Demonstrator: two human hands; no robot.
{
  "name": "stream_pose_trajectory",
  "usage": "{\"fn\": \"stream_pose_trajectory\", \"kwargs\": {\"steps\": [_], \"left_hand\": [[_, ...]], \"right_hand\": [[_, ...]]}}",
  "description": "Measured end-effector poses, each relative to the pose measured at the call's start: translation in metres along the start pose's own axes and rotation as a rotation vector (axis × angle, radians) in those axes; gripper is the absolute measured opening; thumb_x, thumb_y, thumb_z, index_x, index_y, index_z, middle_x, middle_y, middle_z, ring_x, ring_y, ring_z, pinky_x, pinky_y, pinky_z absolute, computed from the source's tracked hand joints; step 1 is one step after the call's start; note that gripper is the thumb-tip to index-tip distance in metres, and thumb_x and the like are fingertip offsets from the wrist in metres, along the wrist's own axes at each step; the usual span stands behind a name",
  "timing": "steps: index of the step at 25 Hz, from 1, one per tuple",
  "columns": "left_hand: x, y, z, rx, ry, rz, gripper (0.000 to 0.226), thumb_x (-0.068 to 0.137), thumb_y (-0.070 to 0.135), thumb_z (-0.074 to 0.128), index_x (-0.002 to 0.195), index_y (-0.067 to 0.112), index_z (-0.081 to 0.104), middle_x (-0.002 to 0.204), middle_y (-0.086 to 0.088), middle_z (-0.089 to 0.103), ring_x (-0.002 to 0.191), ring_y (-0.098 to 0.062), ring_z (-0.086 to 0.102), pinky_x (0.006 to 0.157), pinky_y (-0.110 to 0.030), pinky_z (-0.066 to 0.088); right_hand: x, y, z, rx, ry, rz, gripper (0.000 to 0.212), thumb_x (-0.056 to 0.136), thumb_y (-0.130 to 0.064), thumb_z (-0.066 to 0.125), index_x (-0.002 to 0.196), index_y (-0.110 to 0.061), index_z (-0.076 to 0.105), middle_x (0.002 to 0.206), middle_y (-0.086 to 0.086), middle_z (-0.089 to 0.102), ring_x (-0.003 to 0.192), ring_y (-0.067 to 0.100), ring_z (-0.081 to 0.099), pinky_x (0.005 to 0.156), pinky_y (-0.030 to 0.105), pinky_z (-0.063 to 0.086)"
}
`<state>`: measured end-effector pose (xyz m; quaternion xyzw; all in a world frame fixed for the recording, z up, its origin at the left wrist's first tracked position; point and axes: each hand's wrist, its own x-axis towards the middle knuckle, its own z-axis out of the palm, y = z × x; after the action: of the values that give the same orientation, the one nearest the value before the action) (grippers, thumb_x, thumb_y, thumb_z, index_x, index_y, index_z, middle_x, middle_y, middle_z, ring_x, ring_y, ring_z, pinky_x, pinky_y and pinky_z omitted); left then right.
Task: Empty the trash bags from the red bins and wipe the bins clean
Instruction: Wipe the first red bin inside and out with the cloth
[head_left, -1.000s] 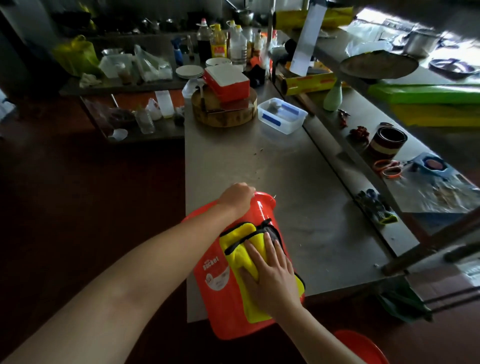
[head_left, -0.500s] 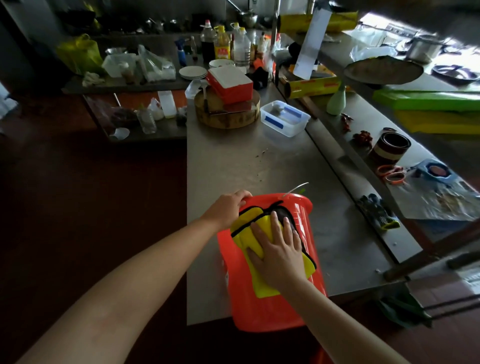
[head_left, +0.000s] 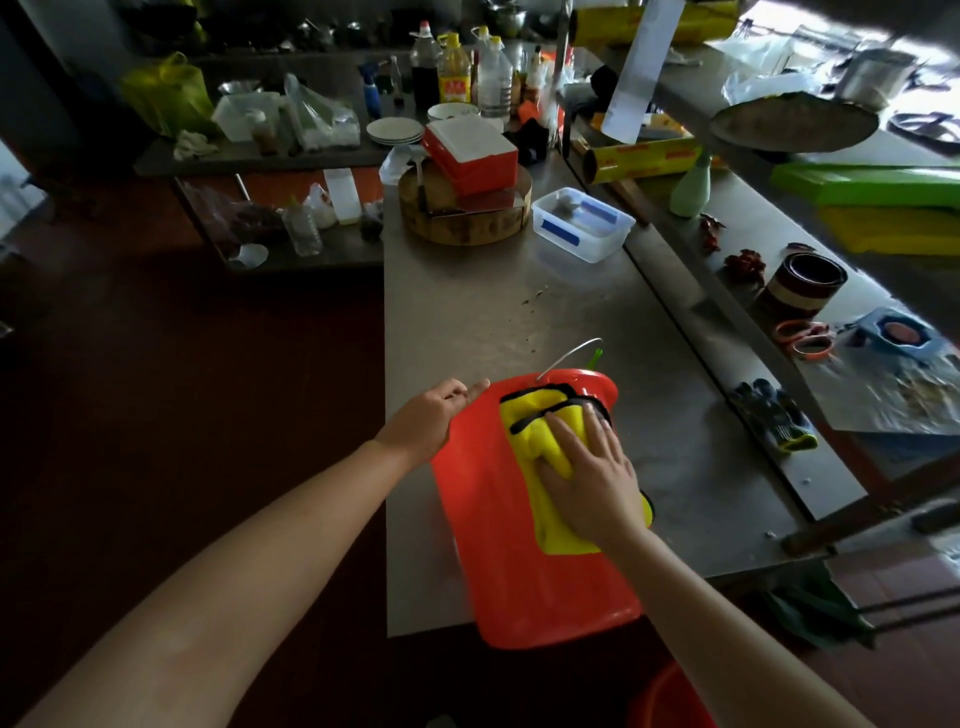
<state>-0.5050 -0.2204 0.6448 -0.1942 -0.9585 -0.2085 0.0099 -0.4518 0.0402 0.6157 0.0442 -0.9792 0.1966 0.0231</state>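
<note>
A red bin (head_left: 498, 545) lies on its side at the near edge of the steel table (head_left: 493, 312), its rim and wire handle pointing away from me. A yellow cloth with black trim (head_left: 540, 431) lies on the bin's upper side. My right hand (head_left: 589, 475) presses flat on the cloth, fingers straight and spread. My left hand (head_left: 434, 413) grips the bin's left side near the rim. The rim of a second red bin (head_left: 667, 701) shows on the floor at the bottom of the frame.
Farther along the table stand a clear plastic box (head_left: 584, 223) and a round wooden chopping block (head_left: 467, 213) with a red box on it. Work gloves (head_left: 774, 415), scissors (head_left: 802, 335) and a tin sit on the right ledge. Dark floor lies to the left.
The bin has turned on the table, its label side rolling out of view. My right hand slid the cloth toward the rim, and my left hand shifted to the bin's left side.
</note>
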Motion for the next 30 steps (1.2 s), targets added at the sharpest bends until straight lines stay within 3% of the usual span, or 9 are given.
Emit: {"fn": "stream_pose_trajectory", "kwargs": {"steps": [3,7,10,13,16,19,22,26,30], "left_hand": [[0.0,0.003,-0.002,-0.084,0.009,-0.097,0.051,0.106,0.009,0.044,0.154,0.026,0.039,0.125,0.0,0.053,0.102,-0.025,0.06,0.081,-0.023,0.05],[0.004,0.013,0.005,0.027,0.028,-0.023,0.066,0.099,-0.009,0.041,0.156,0.022,0.029,0.123,-0.007,0.053,0.093,-0.023,0.058,0.087,-0.028,0.05],[0.01,0.015,0.007,0.041,0.022,-0.034,0.067,0.097,-0.01,0.04,0.156,0.02,0.03,0.125,-0.01,0.053,0.102,-0.029,0.057,0.089,-0.029,0.045],[0.011,0.016,0.007,0.085,-0.002,-0.014,0.068,0.095,-0.01,0.042,0.156,0.019,0.03,0.126,-0.01,0.053,0.104,-0.031,0.057,0.09,-0.034,0.046],[0.005,0.011,0.004,0.045,-0.005,0.0,0.07,0.095,-0.013,0.044,0.155,0.019,0.031,0.125,-0.008,0.055,0.101,-0.027,0.058,0.087,-0.034,0.051],[0.001,0.006,-0.002,0.017,-0.026,0.01,0.064,0.099,-0.01,0.044,0.155,0.02,0.032,0.124,-0.007,0.055,0.096,-0.022,0.06,0.084,-0.029,0.053],[0.002,0.009,-0.004,0.004,-0.056,-0.019,0.063,0.101,-0.005,0.045,0.155,0.022,0.031,0.125,-0.006,0.054,0.097,-0.024,0.062,0.085,-0.032,0.054],[0.0,0.016,-0.003,-0.044,-0.06,-0.051,0.064,0.101,-0.003,0.046,0.155,0.027,0.031,0.12,-0.003,0.053,0.089,-0.018,0.06,0.08,-0.029,0.055],[0.002,0.025,-0.005,-0.126,-0.131,-0.12,0.054,0.105,0.029,0.041,0.157,0.035,0.026,0.114,0.006,0.05,0.093,-0.01,0.054,0.088,-0.023,0.046]], "right_hand": [[0.013,0.02,-0.008,0.205,-0.067,0.128,0.063,0.087,-0.07,0.044,0.146,-0.063,0.023,0.166,-0.009,0.018,0.149,0.024,0.027,0.109,0.048,0.04],[0.016,0.027,-0.013,0.35,-0.087,0.245,0.061,0.092,-0.061,0.051,0.146,-0.063,0.024,0.166,-0.007,0.02,0.147,0.027,0.032,0.109,0.047,0.04],[0.001,0.006,-0.003,0.103,0.005,0.099,0.062,0.093,-0.062,0.048,0.151,-0.054,0.028,0.168,0.003,0.016,0.151,0.033,0.023,0.115,0.051,0.032],[-0.022,-0.027,0.016,-0.167,-0.002,-0.13,0.066,0.092,-0.072,0.034,0.153,-0.051,0.021,0.17,0.004,0.0,0.154,0.039,0.002,0.12,0.057,0.016],[-0.031,-0.038,0.028,-0.247,-0.027,-0.241,0.067,0.09,-0.072,0.029,0.153,-0.051,0.02,0.169,0.001,-0.008,0.154,0.039,-0.008,0.121,0.062,0.01],[-0.026,-0.03,0.024,-0.216,-0.011,-0.244,0.066,0.091,-0.077,0.028,0.152,-0.054,0.023,0.17,-0.003,-0.003,0.155,0.032,-0.005,0.122,0.057,0.011],[-0.02,-0.009,0.014,-0.129,0.008,-0.164,0.067,0.089,-0.08,0.028,0.151,-0.055,0.024,0.17,-0.004,0.005,0.156,0.027,0.003,0.121,0.05,0.016],[-0.013,0.034,-0.003,0.205,-0.019,0.092,0.067,0.082,-0.073,0.04,0.147,-0.06,0.028,0.166,-0.006,0.021,0.148,0.026,0.03,0.111,0.047,0.039],[-0.009,0.059,-0.012,0.52,-0.083,0.331,0.06,0.091,-0.064,0.049,0.148,-0.059,0.029,0.162,-0.004,0.03,0.142,0.028,0.039,0.108,0.046,0.04]]}}
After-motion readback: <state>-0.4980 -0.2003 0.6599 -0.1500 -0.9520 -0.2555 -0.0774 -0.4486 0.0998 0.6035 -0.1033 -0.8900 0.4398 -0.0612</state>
